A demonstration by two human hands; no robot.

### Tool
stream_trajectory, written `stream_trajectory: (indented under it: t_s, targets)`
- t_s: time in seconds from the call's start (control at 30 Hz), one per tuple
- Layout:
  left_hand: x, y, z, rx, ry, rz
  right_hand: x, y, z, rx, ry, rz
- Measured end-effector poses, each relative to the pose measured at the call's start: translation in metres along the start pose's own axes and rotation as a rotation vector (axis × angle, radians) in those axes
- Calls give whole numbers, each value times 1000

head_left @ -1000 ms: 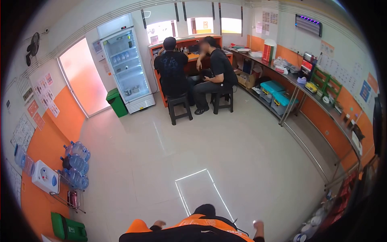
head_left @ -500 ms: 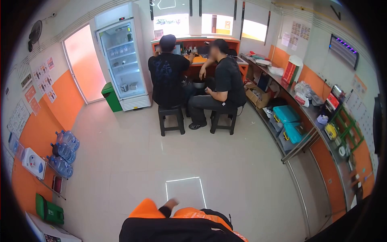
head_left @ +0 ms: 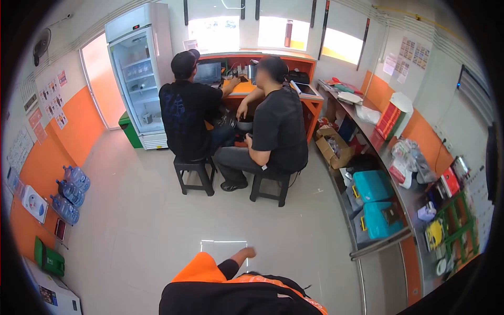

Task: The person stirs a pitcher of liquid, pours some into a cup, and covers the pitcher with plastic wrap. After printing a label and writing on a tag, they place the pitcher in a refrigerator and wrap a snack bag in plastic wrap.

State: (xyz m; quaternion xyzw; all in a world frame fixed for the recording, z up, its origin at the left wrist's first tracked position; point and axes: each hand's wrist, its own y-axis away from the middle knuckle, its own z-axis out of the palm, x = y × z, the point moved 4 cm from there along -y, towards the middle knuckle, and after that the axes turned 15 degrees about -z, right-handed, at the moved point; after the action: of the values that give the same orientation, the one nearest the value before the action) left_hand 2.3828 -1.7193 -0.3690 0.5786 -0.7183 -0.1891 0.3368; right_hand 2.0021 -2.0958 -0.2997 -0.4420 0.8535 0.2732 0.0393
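Note:
My left hand (head_left: pixel 247 253) swings out in front of my body, above the tiled floor, from an orange sleeve (head_left: pixel 197 266) with a dark cuff. It looks small and slightly smeared, so its fingers cannot be made out, and it touches nothing that I can see. My right hand is out of view. Ahead, two people in black shirts sit on black stools (head_left: pixel 194 173) by an orange desk (head_left: pixel 313 110). Between them is a grey bowl (head_left: pixel 245 126), with one seated person's hand over it.
A glass-door fridge (head_left: pixel 139 79) and green bin (head_left: pixel 129 130) stand at the back left. Water bottles (head_left: pixel 67 193) line the left wall. Along the right runs a metal counter (head_left: pixel 375 137) with bags and tools; turquoise-lidded boxes (head_left: pixel 373 186) sit on its lower shelf.
The seated people, desk and right counter look nearer, and the view has shifted slightly. My left hand has moved up and right, further out from my body.

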Motion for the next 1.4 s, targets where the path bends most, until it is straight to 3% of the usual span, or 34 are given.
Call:
stream_trajectory:
  t_s: [0.03,0.07,0.1,0.13,0.17,0.2,0.23,0.27,0.3,0.33,0.4,0.5,0.57,0.6,0.7,0.8,0.9,1.0,1.13,1.23,1.27,1.3,1.33,1.4]
  targets:
    - [-9,2,-1,-131,107,-242,13,-53,-23,94,62,-89]
    - [-31,24,2,-91,195,-304,19,-108,-52,270,165,-237]
    - [-38,59,-7,24,204,-208,27,-168,-75,523,259,-372]
    - [-39,79,-19,-4,263,-372,1,-227,-113,181,379,-425]
    - [-50,83,-16,-38,155,-324,-22,-275,-153,352,24,-315]
    - [-63,80,-8,48,34,-207,-47,-332,-181,274,107,-318]
    - [-63,82,-15,-57,-65,-291,-76,-371,-211,422,-38,-330]
    - [-68,88,-23,-113,85,-434,-104,-405,-233,457,-121,-293]
    - [-73,77,-23,-171,-73,-450,-129,-439,-249,493,-207,-258]
    - [-76,73,-31,-233,-37,-512,-152,-471,-261,492,-226,-277]
    - [-81,48,-64,-281,41,-595,-192,-523,-272,484,-272,-304]
    - [-93,5,-124,-309,46,-688,-231,-557,-266,369,-634,-199]
    - [-76,-39,-173,-276,54,-683,-209,-606,-237,192,-389,-229]
    - [-62,-70,-194,-251,58,-650,-190,-627,-227,59,-223,-296]
    - [68,-175,-317,-248,362,-462,-182,-640,-250,-57,24,-119]
    - [219,-246,-446,-524,740,-379,-175,-665,-285,-190,83,-108]
    - [289,-329,-516,-285,792,105,-169,-721,-330,-252,109,-75]
    - [356,-355,-616,-122,829,193,-187,-817,-370,-273,157,-120]
    - [394,-421,-704,16,865,197,-289,-1003,-410,-257,234,-356]
    - [395,-463,-746,145,888,148,-430,-1145,-454,-166,228,-627]
    - [390,-471,-755,155,918,121,-485,-1178,-476,-119,147,-683]
    - [385,-479,-764,167,949,95,-533,-1216,-491,-137,-214,-714]
    - [381,-485,-771,181,977,41,-584,-1246,-499,129,-387,-953]
    - [369,-496,-785,208,1030,-67,-703,-1263,-533,-7,-561,-1118]
